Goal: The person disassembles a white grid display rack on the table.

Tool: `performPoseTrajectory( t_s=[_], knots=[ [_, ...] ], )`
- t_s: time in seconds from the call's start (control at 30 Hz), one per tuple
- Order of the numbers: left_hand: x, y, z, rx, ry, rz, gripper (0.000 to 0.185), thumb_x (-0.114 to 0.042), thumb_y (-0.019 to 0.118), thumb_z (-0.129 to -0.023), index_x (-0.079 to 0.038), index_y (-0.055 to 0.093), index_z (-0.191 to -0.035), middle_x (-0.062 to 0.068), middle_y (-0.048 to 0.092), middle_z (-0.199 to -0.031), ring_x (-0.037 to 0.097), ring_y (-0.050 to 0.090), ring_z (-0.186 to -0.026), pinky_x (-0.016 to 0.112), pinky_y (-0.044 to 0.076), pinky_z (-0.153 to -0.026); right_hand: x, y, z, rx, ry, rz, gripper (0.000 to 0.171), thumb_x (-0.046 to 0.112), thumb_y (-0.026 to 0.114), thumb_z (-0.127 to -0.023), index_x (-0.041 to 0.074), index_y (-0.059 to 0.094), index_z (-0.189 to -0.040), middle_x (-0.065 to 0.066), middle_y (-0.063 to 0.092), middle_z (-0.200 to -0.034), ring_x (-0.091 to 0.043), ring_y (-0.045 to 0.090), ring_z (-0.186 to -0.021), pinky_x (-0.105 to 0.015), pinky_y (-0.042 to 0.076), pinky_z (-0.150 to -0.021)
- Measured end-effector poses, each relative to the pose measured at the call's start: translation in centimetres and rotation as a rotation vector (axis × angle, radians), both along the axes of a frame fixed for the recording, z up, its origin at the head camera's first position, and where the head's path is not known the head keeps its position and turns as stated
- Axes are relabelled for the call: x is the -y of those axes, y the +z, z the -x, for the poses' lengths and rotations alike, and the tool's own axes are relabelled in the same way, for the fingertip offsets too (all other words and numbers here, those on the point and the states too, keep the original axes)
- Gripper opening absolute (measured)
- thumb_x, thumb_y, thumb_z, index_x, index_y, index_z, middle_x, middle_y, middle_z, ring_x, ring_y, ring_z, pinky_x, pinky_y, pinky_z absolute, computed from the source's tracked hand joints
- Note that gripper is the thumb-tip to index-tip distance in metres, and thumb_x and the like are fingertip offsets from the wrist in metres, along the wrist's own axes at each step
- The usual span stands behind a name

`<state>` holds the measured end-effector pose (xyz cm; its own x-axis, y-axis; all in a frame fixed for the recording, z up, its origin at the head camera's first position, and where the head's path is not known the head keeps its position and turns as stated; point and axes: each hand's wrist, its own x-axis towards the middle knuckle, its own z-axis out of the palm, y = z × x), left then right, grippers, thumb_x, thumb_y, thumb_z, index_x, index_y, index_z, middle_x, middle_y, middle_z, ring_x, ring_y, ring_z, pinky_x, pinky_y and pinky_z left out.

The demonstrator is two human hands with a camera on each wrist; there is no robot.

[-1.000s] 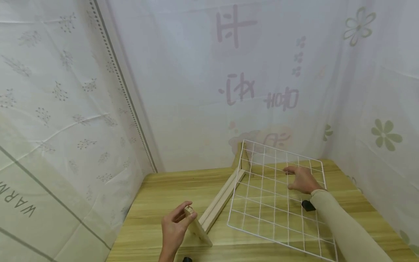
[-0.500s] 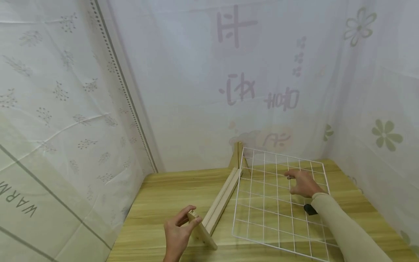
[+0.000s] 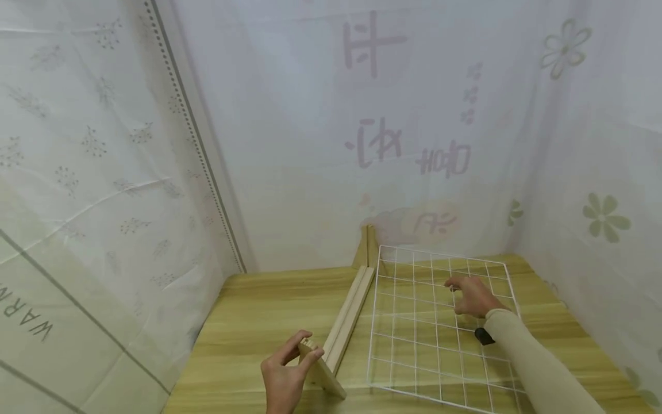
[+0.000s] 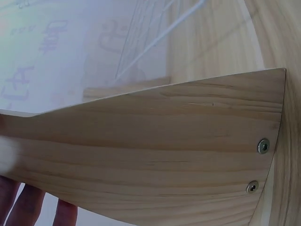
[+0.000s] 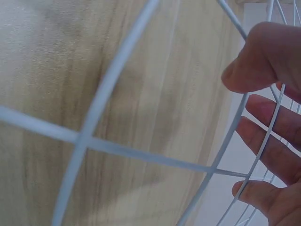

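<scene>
In the head view a wooden stand lies across the table: a grooved bar (image 3: 349, 319) joins a far upright end piece (image 3: 365, 250) to a near end board (image 3: 323, 374). My left hand (image 3: 283, 376) grips the top of this near board between thumb and fingers. Two bolt heads (image 4: 263, 146) show on its outer face in the left wrist view. To the right of the bar, my right hand (image 3: 474, 297) holds a white wire grid panel (image 3: 415, 322), tilted above the table. In the right wrist view, the thumb and fingers (image 5: 275, 155) are curled about its wires.
The wood-grain table (image 3: 258, 310) reaches back to a hanging printed curtain (image 3: 300, 172). More curtain (image 3: 103, 201) closes off the left side, and another stretch (image 3: 600, 172) the right. A small black item (image 3: 484, 336) sits at my right wrist.
The grid panel has come down lower and lies flatter, its far edge dropping beside the stand. The near end of the stand has shifted slightly right and nearer with my left hand on it.
</scene>
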<state>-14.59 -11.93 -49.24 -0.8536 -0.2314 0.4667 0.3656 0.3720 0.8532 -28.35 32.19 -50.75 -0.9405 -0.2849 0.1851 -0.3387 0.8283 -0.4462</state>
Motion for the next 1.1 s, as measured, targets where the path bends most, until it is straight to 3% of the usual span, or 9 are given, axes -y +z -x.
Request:
performPoseTrajectory(
  t_s=[0.37,0.57,0.83,1.1],
  knots=[
    [-0.9,-0.5,-0.6,-0.067,0.037,0.066,0.030,-0.026,0.082,-0.066,-0.023,0.073,-0.094,-0.004,0.073,-0.086,0.001,0.067,-0.074,0.014,0.053,-0.068,0.4,-1.3,0.1,0.029,0.027,-0.019,0.058,-0.012,0.063,-0.056,0.004,0.063,-0.113,-0.015,0.065,-0.112,-0.032,0.060,-0.101,-0.032,0.053,-0.069],
    [-1.4,-0.2,-0.8,-0.106,0.020,0.071,0.029,-0.024,0.082,-0.066,-0.020,0.072,-0.094,0.000,0.073,-0.081,0.000,0.065,-0.068,0.012,0.053,-0.068,0.4,-1.3,0.1,0.030,0.032,-0.042,0.057,-0.010,0.066,-0.056,0.003,0.063,-0.111,-0.015,0.065,-0.109,-0.032,0.059,-0.099,-0.037,0.053,-0.072],
    [-1.8,-0.2,-0.9,-0.132,0.086,0.116,0.030,-0.026,0.083,-0.064,-0.022,0.073,-0.093,-0.001,0.074,-0.083,0.004,0.068,-0.078,0.010,0.051,-0.068,0.5,-2.1,0.7,0.060,0.055,-0.088,0.058,-0.007,0.071,-0.053,0.005,0.063,-0.109,-0.013,0.066,-0.107,-0.029,0.061,-0.096,-0.037,0.053,-0.073],
    [-2.5,-0.2,-1.2,-0.144,0.087,0.121,0.029,-0.027,0.083,-0.065,-0.024,0.072,-0.092,-0.005,0.073,-0.080,0.000,0.064,-0.068,0.015,0.051,-0.061,0.4,-2.7,1.1,0.093,0.041,-0.090,0.058,-0.007,0.073,-0.054,0.005,0.063,-0.110,-0.013,0.066,-0.107,-0.028,0.061,-0.095,-0.036,0.053,-0.071]
  ],
)
